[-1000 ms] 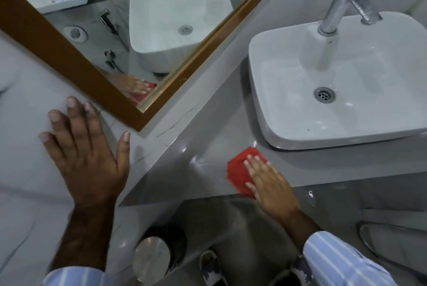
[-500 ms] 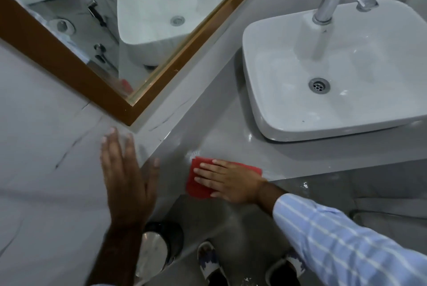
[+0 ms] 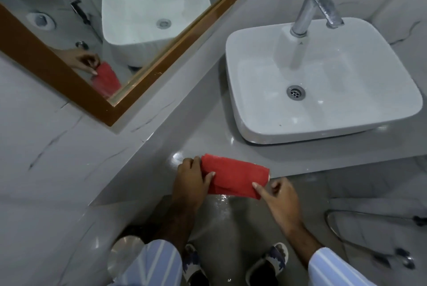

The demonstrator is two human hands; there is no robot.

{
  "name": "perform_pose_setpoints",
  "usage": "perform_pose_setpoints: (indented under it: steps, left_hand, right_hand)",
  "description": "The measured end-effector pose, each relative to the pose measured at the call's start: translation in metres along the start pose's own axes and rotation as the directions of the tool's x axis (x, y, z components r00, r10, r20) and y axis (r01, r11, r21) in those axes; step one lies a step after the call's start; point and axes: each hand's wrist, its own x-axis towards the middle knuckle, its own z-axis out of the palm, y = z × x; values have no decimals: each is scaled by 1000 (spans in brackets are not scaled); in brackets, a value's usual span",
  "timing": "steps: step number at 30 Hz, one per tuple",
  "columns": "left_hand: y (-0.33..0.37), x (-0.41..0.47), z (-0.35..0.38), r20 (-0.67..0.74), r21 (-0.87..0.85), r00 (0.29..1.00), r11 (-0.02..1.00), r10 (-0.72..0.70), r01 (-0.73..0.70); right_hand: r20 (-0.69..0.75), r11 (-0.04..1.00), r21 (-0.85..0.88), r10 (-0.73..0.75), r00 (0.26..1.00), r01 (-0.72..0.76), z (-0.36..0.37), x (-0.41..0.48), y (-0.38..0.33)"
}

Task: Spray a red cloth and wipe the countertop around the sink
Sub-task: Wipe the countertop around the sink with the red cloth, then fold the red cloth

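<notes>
The red cloth [image 3: 235, 176] lies folded at the near edge of the grey table [image 3: 201, 123], its near part hanging past the edge over the floor. It sits left of and nearer than the white basin sink [image 3: 392, 73], well apart from it.

The left hand [image 3: 191, 179] holds the cloth's left end, its fingers [image 3: 196, 163] curled over the top and the thumb pressed against the fabric, so they are clamped on the cloth. The right hand [image 3: 279, 200] is at the cloth's near right corner; its forefinger tip touches the fabric, and the other fingers are bent loosely below the corner. Whether they grip the cloth cannot be told.

A wet sheen shows on the table just left of the cloth. The sink stands on the table at the right, with a chrome faucet [image 3: 316, 3] rising at its far side and a round drain [image 3: 295, 92] in its bowl. A mirror with a brown wooden frame [image 3: 57, 73] hangs on the wall at the far left; in it a hand, the red cloth and the sink are reflected. Below, striped light-blue sleeves [image 3: 152, 265], two slippers [image 3: 270, 260] on the wet grey floor [image 3: 221, 221], and a shiny round bin lid [image 3: 123, 255] at the near left are in view.
</notes>
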Motion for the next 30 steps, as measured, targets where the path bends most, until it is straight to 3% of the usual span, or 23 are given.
perform_pose_setpoints:
  steps: [2, 3, 5, 8, 11, 14, 21, 30]
  left_hand:
    - [12, -1, 6, 4, -12, 996, 996, -84, 84]
    - [17, 0, 8, 0, -65, 992, 989, -130, 129]
    - [24, 2, 10, 6, -186, 974, 957, -228, 225]
    - [26, 8, 11, 127, -293, 928, 881, -350, 372]
    - [32, 4, 12, 243, -489, 886, 738, -395, 464]
    - [48, -8, 19, 358, -640, 879, 602, -317, 478]
    - [135, -37, 42, 490, -712, 867, 532, -90, 458]
    - [312, -74, 95, 624, -662, 756, 649, 200, 375]
  right_hand:
    - [154, 935, 250, 217, 964, -250, 3, 3, 2]
    - [236, 888, 350, 226, 945, -299, 5, 7, 1]
    - [309, 838, 440, 198, 930, -324, 5, 12, 0]
    - [331, 790, 511, 183, 926, -339, -2, 13, 5]
    - [323, 790, 535, 135, 937, -298, -19, 13, 8]
    - [316, 754, 592, 106, 943, -283, -45, 14, 13]
    - [305, 623, 687, 220, 927, -374, -149, 12, 58]
    - [61, 566, 770, 395, 917, -295, -317, -21, 148]
